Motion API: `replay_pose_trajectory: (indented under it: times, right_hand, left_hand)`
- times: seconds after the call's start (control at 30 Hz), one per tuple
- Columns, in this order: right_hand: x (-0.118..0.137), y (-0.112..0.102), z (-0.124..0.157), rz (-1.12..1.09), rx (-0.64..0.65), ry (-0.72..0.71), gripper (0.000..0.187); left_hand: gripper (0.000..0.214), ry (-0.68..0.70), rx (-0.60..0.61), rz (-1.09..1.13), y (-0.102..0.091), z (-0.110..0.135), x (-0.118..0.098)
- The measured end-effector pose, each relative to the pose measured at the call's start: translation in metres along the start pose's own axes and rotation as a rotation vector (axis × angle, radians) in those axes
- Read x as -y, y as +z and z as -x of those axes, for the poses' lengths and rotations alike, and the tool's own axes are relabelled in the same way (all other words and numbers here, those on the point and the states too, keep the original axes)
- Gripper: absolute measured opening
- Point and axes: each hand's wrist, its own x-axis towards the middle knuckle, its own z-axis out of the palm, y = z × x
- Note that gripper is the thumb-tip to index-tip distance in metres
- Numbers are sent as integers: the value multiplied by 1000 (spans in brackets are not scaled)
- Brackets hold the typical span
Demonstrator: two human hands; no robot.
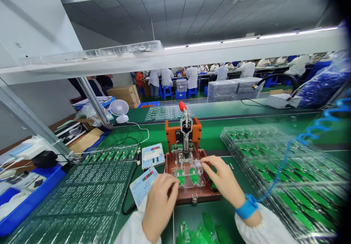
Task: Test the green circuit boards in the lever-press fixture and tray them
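Note:
A toggle-clamp test fixture (186, 138) with a red-tipped lever, an orange frame and a brown base stands in front of me. In its lower part lies a clear plastic plate (187, 183), with two green circuit boards (194, 176) showing there. At the plate's left edge is my left hand (161, 202), fingers curled together; what they grip is hidden. My right hand (223, 180), wearing a blue wrist strap (247, 206), has thumb and forefinger closed by the plate's upper right corner. Whatever sits between those fingertips is too small to name.
Loose green boards (203, 233) lie nearest me. Clear trays of boards (276, 167) are stacked right, below a coiled blue cord (287, 152). Left are a tray (82, 193), two digital display boxes (153, 156) and a small fan (119, 109). Several people work at benches beyond.

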Motion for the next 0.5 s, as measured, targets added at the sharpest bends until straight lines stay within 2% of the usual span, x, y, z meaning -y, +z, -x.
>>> replay_pose_trajectory:
  times: [0.07,0.2,0.33,0.5]
  right_hand:
    - [-1,13,12,12,63,-19,18]
    - [1,27,20,21,121,-17,24]
    - [7,27,17,-13,133,22,22]
    - [23,20,20,-103,128,143,24]
  left_hand:
    - [24,-19,-77,-66,0,-11,14]
    - [31,-8,-105,-127,14,-17,23]
    - [29,-1,-147,-93,24,-16,27]
    - [37,22,-248,-9,23,-11,40]
